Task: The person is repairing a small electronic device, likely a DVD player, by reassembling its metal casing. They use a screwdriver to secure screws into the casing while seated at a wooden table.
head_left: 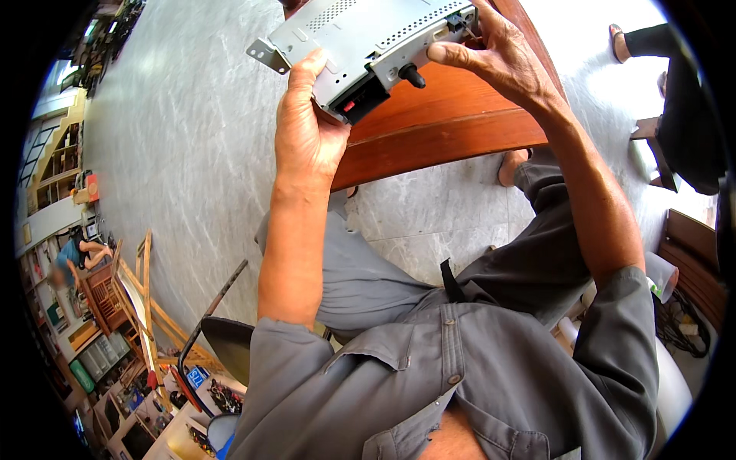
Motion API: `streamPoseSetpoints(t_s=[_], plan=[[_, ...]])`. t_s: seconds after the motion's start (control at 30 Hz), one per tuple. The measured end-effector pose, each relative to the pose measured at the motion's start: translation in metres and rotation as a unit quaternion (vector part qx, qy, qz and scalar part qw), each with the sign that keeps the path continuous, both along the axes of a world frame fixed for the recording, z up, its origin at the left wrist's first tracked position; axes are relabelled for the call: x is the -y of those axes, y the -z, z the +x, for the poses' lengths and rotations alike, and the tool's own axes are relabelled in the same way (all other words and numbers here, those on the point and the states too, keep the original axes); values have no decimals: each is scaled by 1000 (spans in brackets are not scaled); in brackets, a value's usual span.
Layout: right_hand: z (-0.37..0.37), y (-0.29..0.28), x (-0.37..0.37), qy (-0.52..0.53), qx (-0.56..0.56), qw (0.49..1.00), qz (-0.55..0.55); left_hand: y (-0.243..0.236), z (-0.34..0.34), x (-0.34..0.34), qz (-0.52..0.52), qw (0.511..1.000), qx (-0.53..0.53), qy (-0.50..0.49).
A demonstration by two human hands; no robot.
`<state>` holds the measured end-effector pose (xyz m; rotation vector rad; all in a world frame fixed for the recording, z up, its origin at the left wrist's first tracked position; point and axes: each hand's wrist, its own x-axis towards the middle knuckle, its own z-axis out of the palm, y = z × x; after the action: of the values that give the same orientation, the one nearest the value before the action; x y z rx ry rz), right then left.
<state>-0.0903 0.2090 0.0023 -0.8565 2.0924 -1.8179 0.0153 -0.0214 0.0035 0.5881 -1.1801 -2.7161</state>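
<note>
Silver sheet metal filled the left hand (307, 134): its thumb lay flat on the upper face of what looked like a car stereo (345, 42), pinching the near corner against fingers that the casing mostly hid from me. The right hand (512, 67) was at the other end, thumb stretched along the edge and parted from the forefinger, beside a small dark connector (458, 21); I couldn't tell whether the fingers had hold of it. Along that same edge a black stub (412, 75) stuck out, near a black socket block (369, 100) with a bit of red in it. A bent mounting bracket (267, 55) jutted from the left side.

The car stereo was tilted above a red-brown wooden table (437, 138); whether its far side rested there I couldn't see. I judged the step to be steadying it and handling its connector end. The next move seemed to call for a firm left hold and precise right fingertips, with no tugging.

The casing's far edge was cut off, and the right hand's remaining fingers were out of sight. Farther out, over grey tiled floor (169, 153), someone's dark trouser leg (652, 41) showed at the right; on the left, another person (73, 253) appeared small and blurred, by shelves (57, 179) whose contents I couldn't sort out.
</note>
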Motion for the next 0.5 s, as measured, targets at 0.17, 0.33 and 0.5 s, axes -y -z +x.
streamPoseSetpoints(t_s=[0.17, 0.33, 0.5], plan=[[2, -7, -4, 57, -75, 990, 107, -4, 5, -10, -115, 993, -20, 2], [-8, 17, -9, 52, -103, 991, 64, -6, 7, -13, -146, 989, -36, 14], [5, 11, -4, 36, -20, 999, -5, 5, 10, -10, -143, 988, -51, 12]])
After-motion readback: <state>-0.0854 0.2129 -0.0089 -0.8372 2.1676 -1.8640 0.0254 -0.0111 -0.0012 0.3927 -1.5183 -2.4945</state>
